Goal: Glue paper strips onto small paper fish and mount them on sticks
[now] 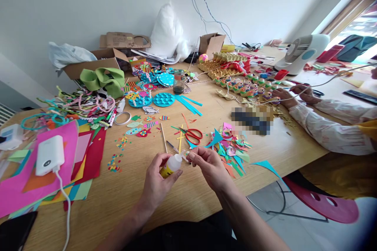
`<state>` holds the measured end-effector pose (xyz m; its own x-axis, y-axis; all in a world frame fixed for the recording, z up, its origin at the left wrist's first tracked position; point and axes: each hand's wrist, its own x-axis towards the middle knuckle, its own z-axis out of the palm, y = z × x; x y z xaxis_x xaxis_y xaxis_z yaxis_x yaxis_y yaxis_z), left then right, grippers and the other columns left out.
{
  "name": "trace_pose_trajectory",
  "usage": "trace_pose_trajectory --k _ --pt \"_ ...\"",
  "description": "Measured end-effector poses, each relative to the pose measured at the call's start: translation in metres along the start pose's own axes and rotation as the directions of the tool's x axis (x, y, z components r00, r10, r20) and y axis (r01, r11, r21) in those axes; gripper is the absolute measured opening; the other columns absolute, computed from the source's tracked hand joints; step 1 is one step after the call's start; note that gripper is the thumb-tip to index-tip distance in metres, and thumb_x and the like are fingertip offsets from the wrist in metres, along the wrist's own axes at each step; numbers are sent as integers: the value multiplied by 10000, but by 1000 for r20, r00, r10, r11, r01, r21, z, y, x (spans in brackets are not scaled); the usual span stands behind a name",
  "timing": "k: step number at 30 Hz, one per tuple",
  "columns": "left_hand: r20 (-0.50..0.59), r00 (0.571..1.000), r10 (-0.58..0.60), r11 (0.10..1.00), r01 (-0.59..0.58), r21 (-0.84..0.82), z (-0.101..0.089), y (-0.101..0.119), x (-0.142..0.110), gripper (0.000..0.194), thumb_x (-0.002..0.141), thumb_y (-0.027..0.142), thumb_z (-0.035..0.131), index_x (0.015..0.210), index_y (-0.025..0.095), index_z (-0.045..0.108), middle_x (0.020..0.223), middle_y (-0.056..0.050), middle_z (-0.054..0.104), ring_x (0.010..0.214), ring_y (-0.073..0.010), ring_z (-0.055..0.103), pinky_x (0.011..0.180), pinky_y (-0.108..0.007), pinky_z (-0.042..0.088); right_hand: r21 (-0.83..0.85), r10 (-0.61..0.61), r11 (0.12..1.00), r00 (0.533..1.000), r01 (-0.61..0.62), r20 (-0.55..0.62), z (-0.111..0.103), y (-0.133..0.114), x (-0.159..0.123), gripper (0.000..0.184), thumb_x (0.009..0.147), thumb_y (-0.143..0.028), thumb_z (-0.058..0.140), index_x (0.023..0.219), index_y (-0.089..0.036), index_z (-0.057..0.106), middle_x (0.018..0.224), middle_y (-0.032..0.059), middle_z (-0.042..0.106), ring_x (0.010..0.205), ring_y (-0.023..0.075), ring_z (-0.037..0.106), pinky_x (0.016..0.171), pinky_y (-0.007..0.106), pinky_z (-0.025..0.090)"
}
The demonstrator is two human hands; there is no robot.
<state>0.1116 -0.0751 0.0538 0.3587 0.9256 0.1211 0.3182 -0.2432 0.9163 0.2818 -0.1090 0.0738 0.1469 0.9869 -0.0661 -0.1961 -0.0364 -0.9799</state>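
Note:
My left hand (153,178) is wrapped round a small white glue bottle (176,159) with a yellow label, tilted with its nozzle toward the right. Close beside the nozzle, my right hand (210,167) pinches its thumb and fingers together; what lies between them is too small to make out. Just beyond both hands lie red-handled scissors (194,136), a pen (172,146) and a thin wooden stick (163,138). Decorated paper fish (143,133) lie farther left, above small coloured paper dots (114,163).
Paper scraps (232,145) are heaped right of my hands. Coloured sheets (91,157) and a white power bank (50,156) with a cable cover the left side. Another person's hands (284,97) work at painted egg-carton pieces (250,88). A white fan (303,53) stands behind.

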Motion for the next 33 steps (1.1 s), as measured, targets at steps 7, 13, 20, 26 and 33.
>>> trace_pose_trajectory --k 7,13,20,26,33 --pt "-18 997 79 993 -77 90 -1 -1 -1 317 734 349 683 968 188 541 887 -46 629 813 -183 614 738 -308 499 -77 4 997 1000 -3 14 2 -2 0 318 778 -462 630 660 -169 593 613 -2 538 581 108 421 551 243 328" --pt "-51 982 180 970 -169 174 -3 -3 0 287 747 322 676 976 195 558 908 -49 614 849 -188 599 767 -323 493 -57 -52 997 999 53 12 -1 -12 1 300 786 -449 626 659 -178 600 632 13 568 594 119 448 563 251 349" --pt "-77 986 145 989 -143 29 -8 -6 4 323 724 285 701 1011 202 580 978 -47 650 926 -188 612 832 -316 478 -62 -144 988 985 138 -94 -16 -25 -2 280 796 -384 638 610 -188 565 665 14 560 687 138 499 625 251 378" --pt "-47 995 84 991 -88 -98 -9 -14 6 360 711 279 718 1036 200 586 1014 -60 651 976 -200 603 891 -346 461 -89 -185 982 950 168 -250 -31 -27 -3 247 752 -429 671 683 -197 622 693 32 598 686 155 539 618 270 418" --pt "-26 998 52 989 -55 -136 -9 -16 7 359 719 275 704 1047 206 576 1067 -72 645 1019 -204 592 922 -351 444 -159 -153 982 913 99 -379 -64 -19 -2 243 720 -414 706 872 -225 718 845 59 710 842 217 636 755 351 488"
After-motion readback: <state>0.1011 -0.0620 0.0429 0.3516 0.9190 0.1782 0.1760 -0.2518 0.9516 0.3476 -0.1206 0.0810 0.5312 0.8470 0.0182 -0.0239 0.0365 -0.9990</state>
